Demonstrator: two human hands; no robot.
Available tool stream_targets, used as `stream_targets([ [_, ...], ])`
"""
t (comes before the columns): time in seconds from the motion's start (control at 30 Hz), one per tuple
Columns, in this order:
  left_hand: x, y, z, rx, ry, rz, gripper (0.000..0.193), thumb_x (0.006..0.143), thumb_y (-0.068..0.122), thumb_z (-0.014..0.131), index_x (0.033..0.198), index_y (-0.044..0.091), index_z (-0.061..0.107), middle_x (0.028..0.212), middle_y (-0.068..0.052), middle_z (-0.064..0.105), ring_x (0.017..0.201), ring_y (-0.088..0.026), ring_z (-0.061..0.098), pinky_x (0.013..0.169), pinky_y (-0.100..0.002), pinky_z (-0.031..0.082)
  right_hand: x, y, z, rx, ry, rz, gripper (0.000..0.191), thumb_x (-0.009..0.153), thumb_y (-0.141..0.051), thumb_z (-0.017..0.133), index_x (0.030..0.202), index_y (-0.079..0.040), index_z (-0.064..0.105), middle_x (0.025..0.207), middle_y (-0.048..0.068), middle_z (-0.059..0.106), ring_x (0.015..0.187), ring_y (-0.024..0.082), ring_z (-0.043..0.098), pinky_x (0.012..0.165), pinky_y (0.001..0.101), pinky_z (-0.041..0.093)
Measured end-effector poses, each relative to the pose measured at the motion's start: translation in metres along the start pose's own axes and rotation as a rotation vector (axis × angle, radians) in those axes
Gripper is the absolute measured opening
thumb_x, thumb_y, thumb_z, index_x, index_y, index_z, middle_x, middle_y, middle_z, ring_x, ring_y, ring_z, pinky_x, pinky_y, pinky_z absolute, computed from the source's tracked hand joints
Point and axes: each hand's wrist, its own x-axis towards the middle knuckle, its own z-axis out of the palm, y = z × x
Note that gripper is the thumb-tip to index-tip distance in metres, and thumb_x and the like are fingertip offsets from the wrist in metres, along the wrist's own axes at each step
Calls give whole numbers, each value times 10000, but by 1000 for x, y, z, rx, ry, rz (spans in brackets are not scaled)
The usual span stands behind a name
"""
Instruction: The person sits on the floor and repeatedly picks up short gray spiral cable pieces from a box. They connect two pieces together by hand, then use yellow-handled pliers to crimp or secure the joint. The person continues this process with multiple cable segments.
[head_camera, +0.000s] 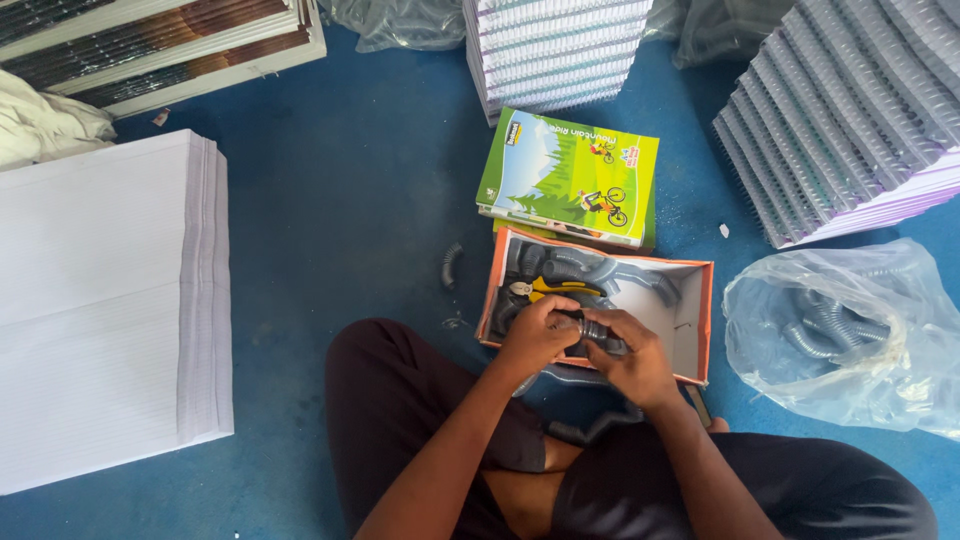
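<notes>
Both hands meet over the near edge of an orange cardboard box (705, 320) on the blue floor (340, 200). The left hand (535, 335) and right hand (630, 358) have their fingers curled and pinching a short dark spiral coil (592, 328) held between them, just above the box rim. Inside the box lie yellow-handled pliers (550, 289) and more grey coils. A green notebook (570, 175) sits just beyond the box, a clear plastic bag (850, 340) of coils to the right, and a white paper stack (100, 310) well apart on the left.

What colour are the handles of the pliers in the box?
Yellow and black, on the pliers in the head view.
</notes>
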Motion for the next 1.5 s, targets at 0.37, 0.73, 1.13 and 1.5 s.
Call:
stream_targets([
  [0.37,-10,18,3,80,-4,-1,500,850,191,776,1270,-29,618,955,-82,720,672,-49,644,526,-206,512,1,4,0,-42,-21,-133,342,800,-7,760,1137,-13,700,1130,133,726,1051,254,719,911,338,562],
  [0.73,-7,15,-8,3,-64,-32,459,890,158,697,1304,-9,590,951,-49,738,631,-75,639,494,-199,470,4,13,-9,-42,60,-82,334,793,-15,791,1118,-20,713,1071,115,733,968,186,710,849,299,559],
  [1.13,-4,6,2,27,22,-22,501,837,105,723,1303,-11,582,917,-51,672,627,-57,592,495,-209,460,2,7,-3,34,-75,-126,457,789,4,785,1235,-15,688,1209,128,713,1106,221,697,931,323,561],
  [1.5,-13,26,1,69,-33,-52,504,873,242,772,1288,4,614,985,-84,724,670,-80,641,538,-212,492,0,15,-5,0,-17,5,352,798,-16,756,1146,-17,709,1057,112,730,944,185,715,814,300,578],
])
